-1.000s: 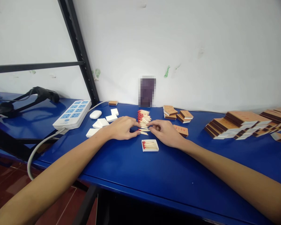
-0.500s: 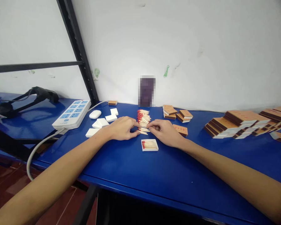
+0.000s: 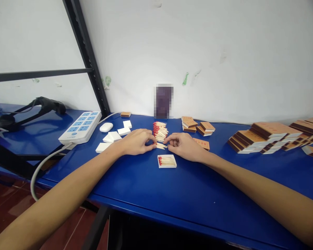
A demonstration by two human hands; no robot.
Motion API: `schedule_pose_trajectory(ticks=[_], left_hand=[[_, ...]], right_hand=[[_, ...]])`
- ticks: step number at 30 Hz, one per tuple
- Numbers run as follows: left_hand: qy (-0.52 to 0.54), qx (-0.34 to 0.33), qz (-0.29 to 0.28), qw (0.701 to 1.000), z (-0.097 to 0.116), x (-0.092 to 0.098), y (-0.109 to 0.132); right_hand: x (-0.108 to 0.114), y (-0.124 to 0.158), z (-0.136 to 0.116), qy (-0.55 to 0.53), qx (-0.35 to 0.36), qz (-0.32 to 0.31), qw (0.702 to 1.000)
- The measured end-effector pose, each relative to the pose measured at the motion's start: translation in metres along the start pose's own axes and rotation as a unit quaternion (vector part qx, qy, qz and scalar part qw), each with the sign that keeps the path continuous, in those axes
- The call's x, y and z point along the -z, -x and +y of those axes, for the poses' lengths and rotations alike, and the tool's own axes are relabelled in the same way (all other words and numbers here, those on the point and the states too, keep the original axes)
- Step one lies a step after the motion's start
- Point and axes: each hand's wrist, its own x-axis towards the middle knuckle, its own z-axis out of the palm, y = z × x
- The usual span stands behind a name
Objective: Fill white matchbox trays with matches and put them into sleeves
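Between my hands on the blue table lies a small bunch of red-headed matches [image 3: 161, 146]. My left hand [image 3: 137, 142] has its thumb and forefinger curled around the red-head end. At the plain ends, the thumb and forefinger of my right hand [image 3: 184, 147] close in from the other side, its other fingers folded. Just behind the bunch is a larger heap of matches [image 3: 160, 133], heads to the left. Nearer to me sits a white matchbox tray [image 3: 168, 167], with a row of matches lying in it, heads also left.
White tray pieces [image 3: 112, 136] and a white rounded case [image 3: 106, 127] lie left, beside a power strip [image 3: 80, 126]. Several matchboxes [image 3: 190, 122] are behind my right hand. Stacked matchboxes [image 3: 266, 133] stand far right. A blurred dark object [image 3: 163, 101] leans on the wall.
The small bunch now sits slightly apart from the heap, with a gap between them. My right fingertips have shifted a little around its plain ends; my left hand has barely moved.
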Motion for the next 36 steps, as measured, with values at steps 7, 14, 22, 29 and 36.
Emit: schedule_pose_trajectory(ticks=[7, 14, 22, 29, 36], left_hand=[[0.003, -0.001, 0.013, 1.000, 0.002, -0.001, 0.000], [0.018, -0.008, 0.015, 1.000, 0.002, -0.001, -0.001], [0.030, -0.013, 0.016, 0.999, 0.003, -0.002, -0.002], [0.032, -0.017, 0.016, 0.999, 0.006, -0.004, -0.004], [-0.023, -0.004, 0.022, 0.999, 0.011, -0.004, -0.004]], right_hand=[[-0.001, 0.000, 0.000, 0.002, 0.010, 0.006, 1.000], [-0.003, 0.000, 0.001, 0.010, 0.027, 0.015, 0.999], [-0.003, 0.001, -0.001, 0.022, 0.038, 0.022, 0.999], [-0.002, 0.002, 0.000, 0.012, 0.049, 0.001, 0.999], [0.006, -0.001, -0.007, 0.037, 0.059, -0.036, 0.997]])
